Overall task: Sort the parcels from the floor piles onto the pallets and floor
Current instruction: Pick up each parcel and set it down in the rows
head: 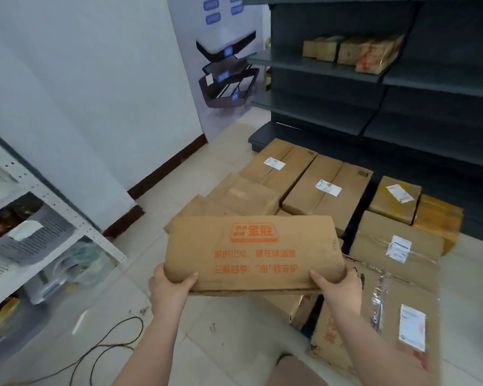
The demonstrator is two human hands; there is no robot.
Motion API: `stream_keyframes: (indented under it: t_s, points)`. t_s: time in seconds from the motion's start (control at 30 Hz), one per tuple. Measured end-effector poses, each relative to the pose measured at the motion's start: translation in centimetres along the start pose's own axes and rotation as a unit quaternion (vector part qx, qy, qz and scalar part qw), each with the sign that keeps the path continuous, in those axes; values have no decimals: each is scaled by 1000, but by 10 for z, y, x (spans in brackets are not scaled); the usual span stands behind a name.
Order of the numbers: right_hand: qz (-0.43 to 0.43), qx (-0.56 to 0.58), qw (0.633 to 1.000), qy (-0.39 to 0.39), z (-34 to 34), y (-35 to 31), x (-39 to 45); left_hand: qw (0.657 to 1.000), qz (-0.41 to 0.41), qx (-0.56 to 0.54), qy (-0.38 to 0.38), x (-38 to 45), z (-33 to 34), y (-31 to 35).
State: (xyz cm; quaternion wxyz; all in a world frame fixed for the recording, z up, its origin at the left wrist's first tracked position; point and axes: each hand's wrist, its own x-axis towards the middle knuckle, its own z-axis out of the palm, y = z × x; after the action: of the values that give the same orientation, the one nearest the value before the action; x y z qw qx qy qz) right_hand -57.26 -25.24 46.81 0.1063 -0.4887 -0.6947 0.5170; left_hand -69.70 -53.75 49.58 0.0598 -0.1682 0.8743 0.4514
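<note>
I hold a brown cardboard parcel (254, 252) with orange print in the air in front of me. My left hand (169, 286) grips its near left corner, thumb on top. My right hand (338, 288) grips the near right corner the same way. Below and beyond it, several brown parcels lie side by side: two long ones with white labels (279, 165) (328, 190), a smaller one (244, 195), and more at the right (396, 246) (396, 316). A dark pallet (357, 215) shows in the gap between them.
A dark metal shelving unit (374, 107) stands at the back right with a few boxes (354, 51) on a shelf. A white rack (53, 218) with bags is at the left. A black cable (109, 346) loops on the tiled floor.
</note>
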Motion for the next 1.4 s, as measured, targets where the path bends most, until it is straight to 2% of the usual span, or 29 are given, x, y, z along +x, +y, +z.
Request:
stream_keyframes:
  t_s: [0.33,0.5,0.67,0.83,1.03,1.23,1.4]
  points:
    - [182,42,976,111,87,0,151,984,57,101,-134,179,147,91]
    - [216,66,957,181,110,7,229,963,82,132,-219,251,244,124]
    - [244,85,935,243,131,32,290,936,117,174,-283,305,340,117]
    - [272,70,913,295,151,74,334,898,153,245,-332,343,419,79]
    - [304,14,910,283,180,124,365,855,164,330,-365,373,475,27]
    - [372,-109,908,157,198,161,386,805,182,431,-366,388,494,-14]
    - [392,-157,900,106,196,156,385,771,198,477,-373,383,488,-6]
